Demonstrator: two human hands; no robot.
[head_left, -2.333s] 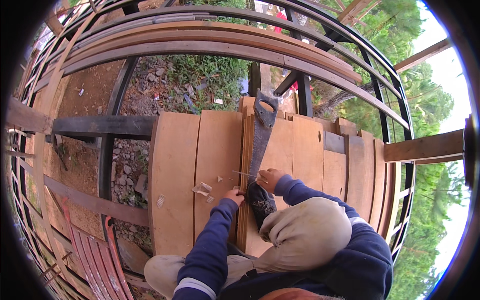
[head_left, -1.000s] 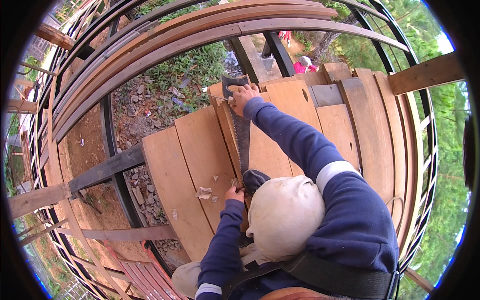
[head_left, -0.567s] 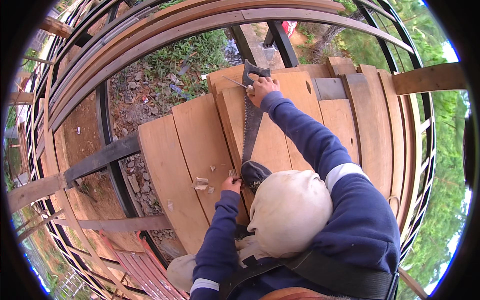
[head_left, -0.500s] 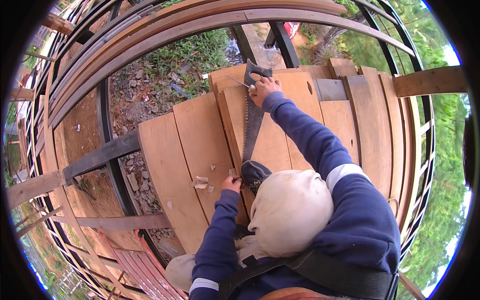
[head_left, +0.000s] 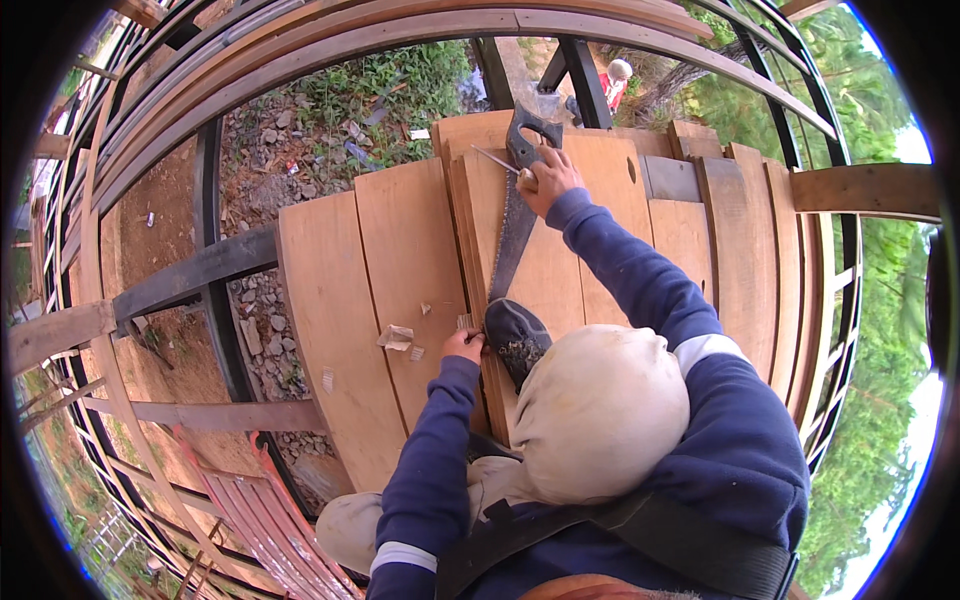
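Observation:
A hand saw (head_left: 513, 240) lies lengthwise on stacked wooden boards (head_left: 542, 295), black handle away from me. My black shoe (head_left: 517, 339) rests over its narrow end. My right hand (head_left: 550, 183) is closed on a thin rod-like file (head_left: 491, 157) with a pale grip, at the toothed edge just below the saw's handle, fingertips touching the handle. My left hand (head_left: 461, 346) is closed beside the shoe at the saw's narrow end; what it holds, if anything, is hidden. Small pale scraps (head_left: 396, 338) lie on the boards to its left.
Dark beams (head_left: 200, 270) frame a drop to rubble and plants (head_left: 340, 95) at left and ahead. Long timber strips (head_left: 400, 28) cross the top, a wooden beam (head_left: 860, 190) juts from the right. A red slatted metal piece (head_left: 262, 500) is lower left. Another person (head_left: 617, 85) is below, beyond the boards.
My right hand has moved from the saw's narrow end up to near its handle with the file, lately shifting slightly rightward in view. My left hand stays beside the shoe.

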